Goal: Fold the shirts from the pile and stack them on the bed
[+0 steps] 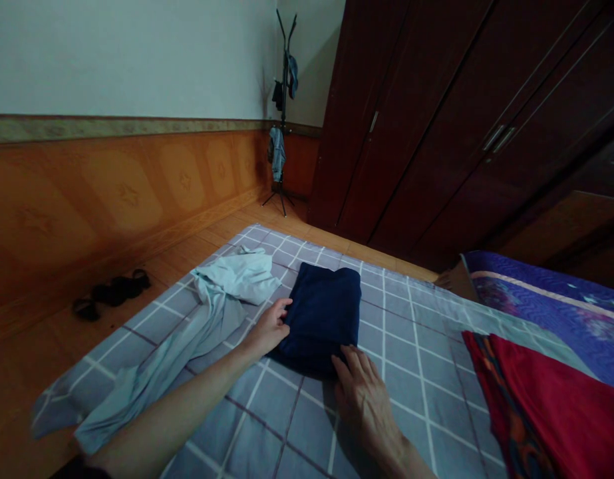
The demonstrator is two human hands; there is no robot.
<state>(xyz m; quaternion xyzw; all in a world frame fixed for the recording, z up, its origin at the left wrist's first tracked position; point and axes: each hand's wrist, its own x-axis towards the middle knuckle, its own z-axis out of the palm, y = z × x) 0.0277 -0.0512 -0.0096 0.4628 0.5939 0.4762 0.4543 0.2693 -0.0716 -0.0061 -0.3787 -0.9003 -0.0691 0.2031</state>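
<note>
A folded navy-blue cloth garment (pixel 324 309) lies flat on the grey checked bed cover (pixel 401 372). At its left edge rests my left hand (pixel 271 326), thumb and fingers apart and touching the fabric. My right hand (pixel 359 386) is at the near right corner, its fingers spread over the lower edge of the garment. Neither hand lifts the cloth. To the left a crumpled pale grey-green garment (pixel 237 279) stretches along the bed, partly behind my left forearm.
A red cloth with a patterned border (pixel 561 406) lies on the bed at right, beside purple bedding (pixel 546 286). Dark shoes (pixel 112 291) sit on the floor at left. Beyond the bed stand a coat rack (pixel 285 100) and a dark wooden wardrobe (pixel 426 126).
</note>
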